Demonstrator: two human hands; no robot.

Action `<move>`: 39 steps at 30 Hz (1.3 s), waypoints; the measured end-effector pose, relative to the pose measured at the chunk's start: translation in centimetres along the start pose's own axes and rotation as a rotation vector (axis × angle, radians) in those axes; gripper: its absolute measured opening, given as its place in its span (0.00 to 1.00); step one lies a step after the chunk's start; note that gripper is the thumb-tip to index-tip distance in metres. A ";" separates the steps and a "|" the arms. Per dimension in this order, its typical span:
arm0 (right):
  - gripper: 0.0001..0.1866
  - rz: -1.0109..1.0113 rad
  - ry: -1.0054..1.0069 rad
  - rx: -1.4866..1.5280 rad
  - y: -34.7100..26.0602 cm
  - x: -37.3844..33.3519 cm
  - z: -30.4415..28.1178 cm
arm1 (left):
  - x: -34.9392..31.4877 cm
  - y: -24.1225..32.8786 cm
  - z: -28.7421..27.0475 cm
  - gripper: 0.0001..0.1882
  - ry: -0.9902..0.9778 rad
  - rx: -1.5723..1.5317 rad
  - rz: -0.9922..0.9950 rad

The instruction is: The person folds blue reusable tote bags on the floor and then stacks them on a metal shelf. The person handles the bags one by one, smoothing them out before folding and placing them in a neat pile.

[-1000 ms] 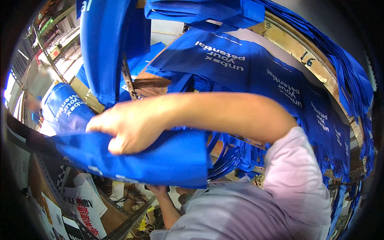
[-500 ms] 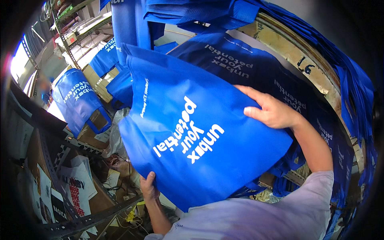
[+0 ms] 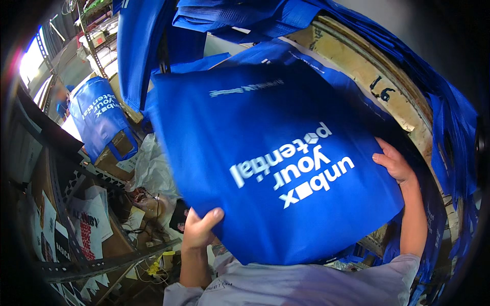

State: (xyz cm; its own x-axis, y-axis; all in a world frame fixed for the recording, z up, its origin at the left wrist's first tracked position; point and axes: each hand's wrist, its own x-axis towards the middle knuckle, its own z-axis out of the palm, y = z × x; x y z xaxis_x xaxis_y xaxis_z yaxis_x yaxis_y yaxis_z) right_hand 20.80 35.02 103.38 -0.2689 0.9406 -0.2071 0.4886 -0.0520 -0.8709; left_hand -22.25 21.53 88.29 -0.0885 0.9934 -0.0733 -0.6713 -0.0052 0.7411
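Note:
A large blue fabric bag with white printing is stretched between my two hands in front of my body. My left hand grips its lower left edge, thumb on top and the other fingers hidden behind the cloth. On the far side, my right hand pinches the right edge, with most fingers beneath. The print reads upside down from here. Behind it, partly covered by the held bag, lie more blue bags of the same kind.
A wooden board with handwritten marks curves along the right, with blue bags draped over its outer side. Another printed blue bag hangs at the left beside metal shelving. Clear plastic wrap and papers lie at lower left.
The held bag has turned and shifted right, its print now more level. My right hand has moved right and down to the bag's edge; my left hand has moved slightly right.

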 end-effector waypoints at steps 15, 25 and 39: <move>0.30 -0.180 0.621 -0.078 3.8 4.1 -5.3 | 25.1 12.8 11.0 0.34 -0.376 0.636 0.113; 0.30 -0.052 0.631 -0.394 7.1 16.1 -0.5 | 40.2 15.3 7.0 0.37 -0.510 1.108 0.043; 0.30 0.051 0.571 -0.559 5.8 18.7 3.4 | 44.3 11.8 1.7 0.41 -0.567 1.607 0.402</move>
State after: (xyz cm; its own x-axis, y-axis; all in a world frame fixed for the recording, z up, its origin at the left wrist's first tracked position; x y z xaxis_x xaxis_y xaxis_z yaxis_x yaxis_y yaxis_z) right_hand 15.79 51.12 92.95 0.1576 0.9758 0.1515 0.8733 -0.0661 -0.4828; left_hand -32.81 65.69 94.94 0.4287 0.8746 0.2266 0.6881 -0.4786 0.5454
